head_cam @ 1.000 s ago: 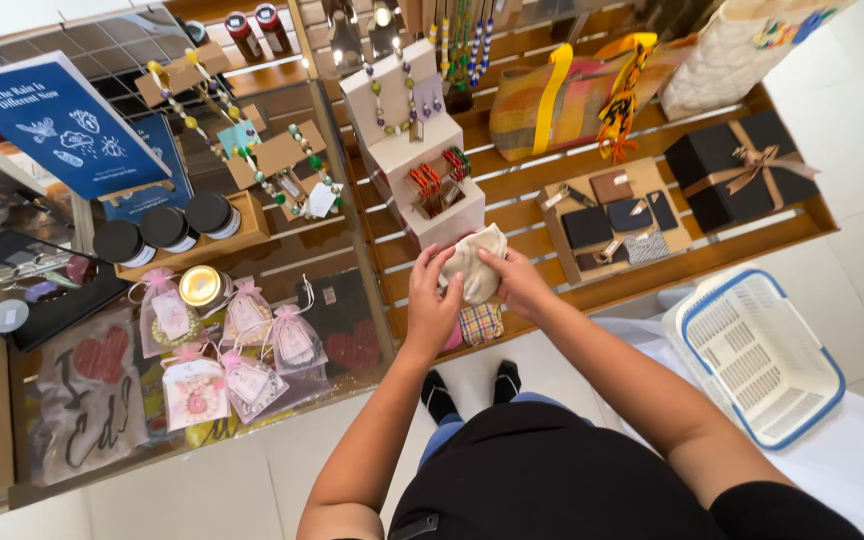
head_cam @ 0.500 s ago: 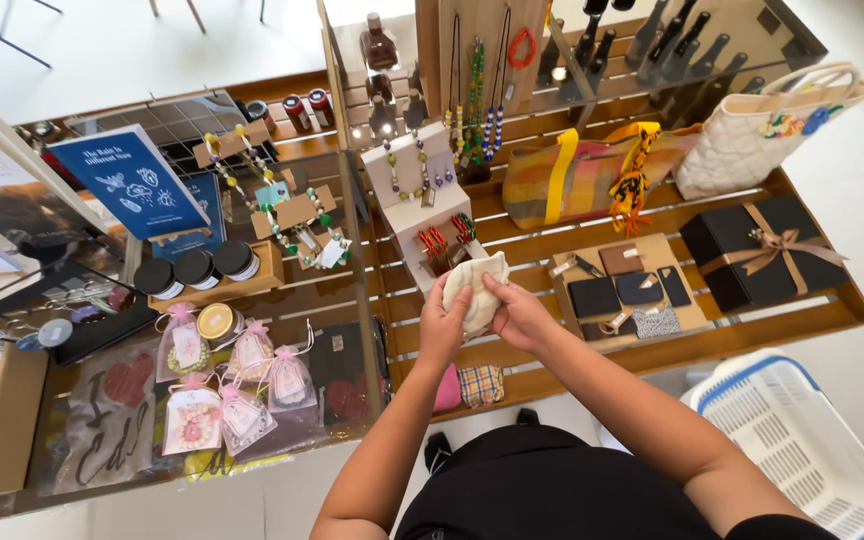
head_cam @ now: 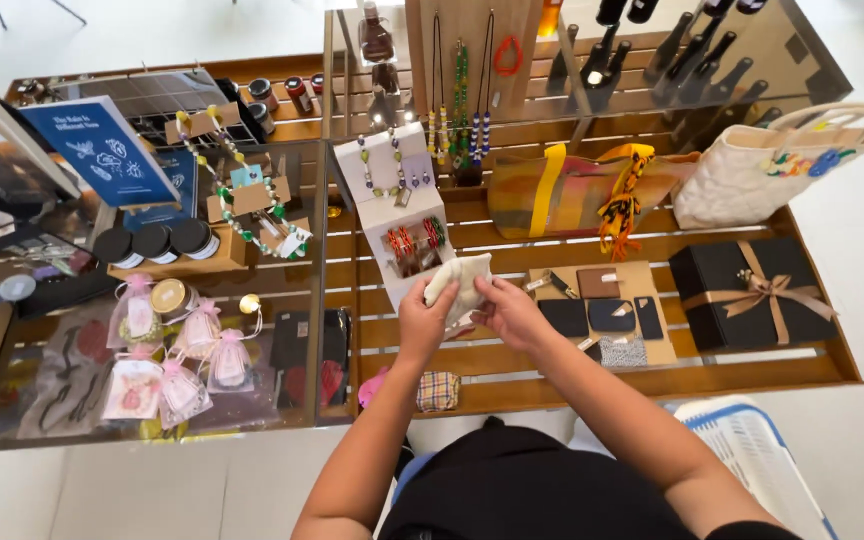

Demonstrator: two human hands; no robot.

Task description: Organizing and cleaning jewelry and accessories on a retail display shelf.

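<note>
Both hands closed on a small cream cloth pouch [head_cam: 459, 283] held just above the slatted bench [head_cam: 512, 362], left hand [head_cam: 422, 325] at its near-left, right hand [head_cam: 510, 312] at its right, pouch's long axis tilted up-right.

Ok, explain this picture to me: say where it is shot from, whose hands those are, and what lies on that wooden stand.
There is no machine here. The picture comes from a camera worn on a person's head, looking down, so the two bare arms reaching up from the bottom are that person's own. The left hand and the right hand together hold a small cream cloth pouch above a slatted wooden display stand. On the stand lie a black gift box with a ribbon, a card of small dark wallets, a striped bag, a white quilted bag and a white stand of beaded jewellery. To the left are pink gauze bags and a blue book. A white basket stands on the floor.
</note>
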